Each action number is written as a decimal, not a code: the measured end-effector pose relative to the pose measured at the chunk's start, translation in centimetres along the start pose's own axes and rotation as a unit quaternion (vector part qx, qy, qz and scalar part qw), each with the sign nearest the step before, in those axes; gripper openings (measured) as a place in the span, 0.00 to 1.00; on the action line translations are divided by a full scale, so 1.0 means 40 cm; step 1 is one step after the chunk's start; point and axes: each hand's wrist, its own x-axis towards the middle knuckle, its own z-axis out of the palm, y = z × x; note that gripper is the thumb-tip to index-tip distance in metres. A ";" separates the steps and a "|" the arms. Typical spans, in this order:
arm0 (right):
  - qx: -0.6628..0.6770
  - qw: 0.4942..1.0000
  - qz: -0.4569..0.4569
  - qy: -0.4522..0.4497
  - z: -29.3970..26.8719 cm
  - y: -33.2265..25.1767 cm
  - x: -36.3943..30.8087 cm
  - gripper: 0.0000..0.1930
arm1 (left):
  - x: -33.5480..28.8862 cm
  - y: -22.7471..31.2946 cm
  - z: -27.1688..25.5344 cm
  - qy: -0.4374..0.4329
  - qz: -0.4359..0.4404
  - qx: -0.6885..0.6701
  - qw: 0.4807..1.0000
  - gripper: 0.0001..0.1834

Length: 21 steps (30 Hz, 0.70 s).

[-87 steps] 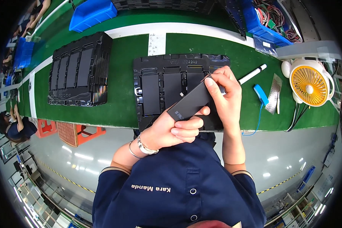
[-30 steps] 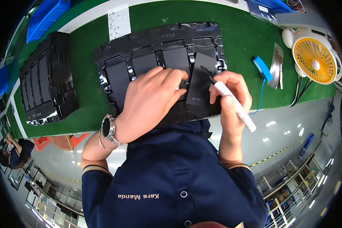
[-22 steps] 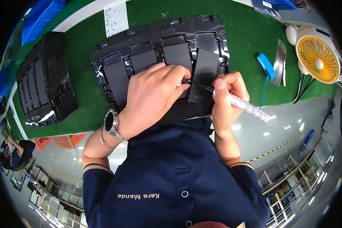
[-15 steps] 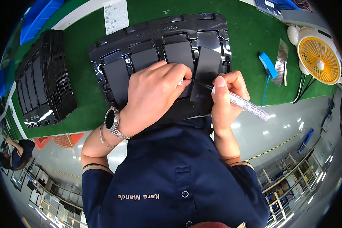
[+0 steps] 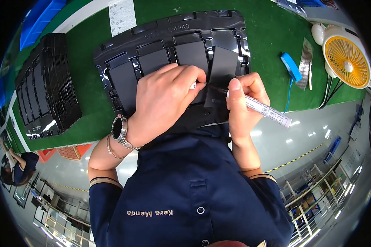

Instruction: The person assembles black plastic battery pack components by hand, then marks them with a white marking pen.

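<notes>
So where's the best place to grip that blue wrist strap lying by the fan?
Probably the blue wrist strap across its narrow width near the middle, coming from above: it lies flat on the green mat, apart from the metal strip, with its cord trailing toward the table edge.

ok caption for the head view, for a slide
Left hand steadies a dark flat panel on a black tray; right hand holds a white marker.

Left hand [image 5: 165, 103] flat on black tray [image 5: 173, 53]; right hand [image 5: 243, 103] holds white marker [image 5: 266, 111], tip on dark panel [image 5: 218, 78].
</notes>
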 end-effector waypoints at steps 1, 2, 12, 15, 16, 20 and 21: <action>0.000 1.000 0.000 0.000 0.002 -0.001 0.000 0.12 | 0.000 0.000 0.000 -0.001 -0.002 -0.001 1.000 0.08; -0.002 1.000 0.005 0.002 0.005 -0.002 0.001 0.12 | 0.000 0.001 0.000 -0.002 -0.005 -0.003 1.000 0.08; -0.031 0.999 -0.013 -0.011 0.001 0.003 0.002 0.11 | 0.000 0.002 -0.001 0.000 -0.004 0.002 1.000 0.09; 0.000 1.000 -0.005 0.006 0.004 -0.001 0.002 0.12 | 0.000 0.003 -0.003 -0.001 -0.007 -0.001 1.000 0.09; 0.000 1.000 -0.005 0.007 0.005 -0.002 0.003 0.12 | 0.001 0.003 -0.003 -0.002 -0.008 -0.003 1.000 0.09; -0.016 1.000 -0.005 -0.006 0.004 0.001 0.006 0.12 | -0.002 0.000 0.000 -0.003 -0.009 -0.002 1.000 0.09; -0.016 1.000 -0.014 -0.009 0.004 0.001 0.007 0.12 | -0.002 0.001 -0.001 -0.003 -0.009 -0.002 1.000 0.09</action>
